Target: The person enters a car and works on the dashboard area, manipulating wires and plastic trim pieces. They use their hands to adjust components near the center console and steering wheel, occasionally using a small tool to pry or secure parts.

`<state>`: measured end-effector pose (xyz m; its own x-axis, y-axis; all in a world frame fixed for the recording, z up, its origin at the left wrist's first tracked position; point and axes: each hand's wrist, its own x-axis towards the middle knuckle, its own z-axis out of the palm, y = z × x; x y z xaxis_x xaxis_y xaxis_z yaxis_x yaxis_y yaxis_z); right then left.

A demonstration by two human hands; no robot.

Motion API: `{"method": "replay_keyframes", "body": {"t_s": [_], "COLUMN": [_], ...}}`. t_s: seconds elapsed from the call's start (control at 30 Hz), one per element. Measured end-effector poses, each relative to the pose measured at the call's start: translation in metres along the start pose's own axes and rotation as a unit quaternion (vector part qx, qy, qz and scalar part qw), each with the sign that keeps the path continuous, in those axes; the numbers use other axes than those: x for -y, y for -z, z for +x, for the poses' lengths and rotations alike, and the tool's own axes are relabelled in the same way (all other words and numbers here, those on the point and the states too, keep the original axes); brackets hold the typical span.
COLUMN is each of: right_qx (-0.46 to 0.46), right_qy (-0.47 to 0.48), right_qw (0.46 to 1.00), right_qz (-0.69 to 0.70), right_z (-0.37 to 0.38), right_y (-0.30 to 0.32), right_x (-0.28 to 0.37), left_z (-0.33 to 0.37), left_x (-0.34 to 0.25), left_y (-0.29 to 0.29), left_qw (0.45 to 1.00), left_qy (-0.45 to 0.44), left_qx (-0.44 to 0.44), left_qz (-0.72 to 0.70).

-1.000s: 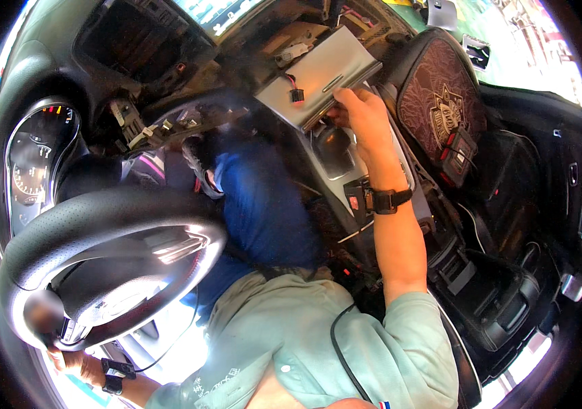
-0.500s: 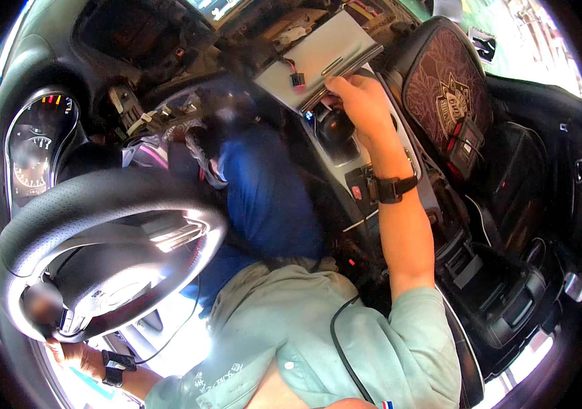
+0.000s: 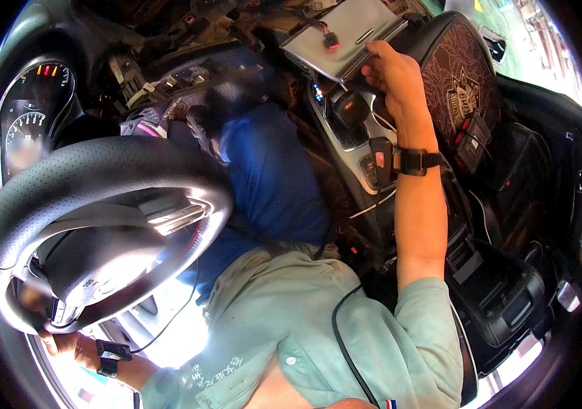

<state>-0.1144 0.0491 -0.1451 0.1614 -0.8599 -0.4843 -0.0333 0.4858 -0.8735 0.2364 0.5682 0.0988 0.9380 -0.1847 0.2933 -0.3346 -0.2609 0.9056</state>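
My right hand (image 3: 400,78) is at the right edge of a silver console panel (image 3: 342,41), its fingers loosely bent and a little apart. The fingertips meet the panel's edge; how firmly they press, I cannot tell. A small dark plug (image 3: 332,41) on wires lies over the panel's face. Just below the panel stands a round black gear knob (image 3: 352,109) in its silver surround. My left hand (image 3: 69,345) is at the lower rim of the black steering wheel (image 3: 100,167). Its fingers are mostly hidden beside the rim and washed out by glare.
The dashboard is stripped, showing bare brackets (image 3: 127,88) and wiring. A lit instrument cluster (image 3: 32,129) stands behind the wheel. To the right are a patterned seat (image 3: 451,75), a black device with red edges (image 3: 471,143) and an opened armrest box (image 3: 502,300). A black cable (image 3: 338,334) runs over my shirt.
My view has shifted a little. My right hand's fingers have loosened and moved up along the panel's edge, away from the gear knob. My left hand stays by the wheel's lower rim.
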Motion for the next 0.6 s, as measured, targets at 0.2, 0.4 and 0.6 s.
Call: {"method": "replay_keyframes", "body": {"t_s": [0.2, 0.4, 0.6], "right_qx": [0.031, 0.047, -0.028], "right_qy": [0.014, 0.019, 0.074], "right_qw": [0.999, 0.998, 0.993], "right_qz": [-0.025, -0.045, -0.086], "right_z": [-0.011, -0.011, -0.023], "right_y": [-0.003, -0.003, -0.004], "right_x": [-0.002, -0.011, -0.016], "left_z": [-0.003, -0.004, 0.001], "left_x": [0.007, 0.008, 0.010], "left_y": [0.002, 0.004, 0.000], "left_qw": [1.000, 1.000, 1.000], "left_qy": [0.007, 0.011, 0.008], "left_qx": [-0.002, -0.001, 0.007], "left_qz": [-0.011, -0.017, -0.026]}}
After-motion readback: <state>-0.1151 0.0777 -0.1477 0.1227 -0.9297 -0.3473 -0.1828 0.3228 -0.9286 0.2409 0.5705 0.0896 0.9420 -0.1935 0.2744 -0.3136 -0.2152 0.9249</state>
